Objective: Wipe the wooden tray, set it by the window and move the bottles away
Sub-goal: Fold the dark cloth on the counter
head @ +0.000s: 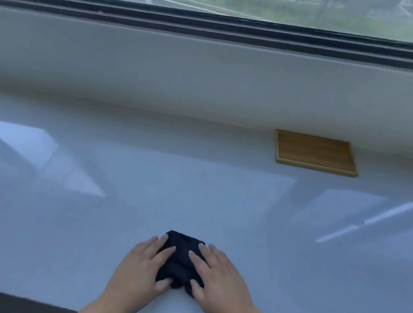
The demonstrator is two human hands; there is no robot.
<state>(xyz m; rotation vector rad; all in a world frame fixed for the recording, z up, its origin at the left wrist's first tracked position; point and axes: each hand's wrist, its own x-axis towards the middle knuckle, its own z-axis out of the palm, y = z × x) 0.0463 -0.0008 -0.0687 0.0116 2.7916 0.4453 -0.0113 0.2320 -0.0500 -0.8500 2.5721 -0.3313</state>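
Observation:
A dark, bunched-up cloth (pixel 180 258) lies on the glossy white table (pixel 59 215) near its front edge. My left hand (pixel 140 266) rests on the cloth's left side and my right hand (pixel 222 278) on its right side, fingers spread flat and thumbs tucked at its near edge. The wooden tray (pixel 316 153) is a flat rectangular slatted board lying at the back right of the table, against the wall under the window. Nothing stands on it. No bottles are in view.
A low white wall (pixel 211 77) rises behind the table up to the dark window frame (pixel 218 28). The table's dark front edge (pixel 7 301) runs along the bottom left.

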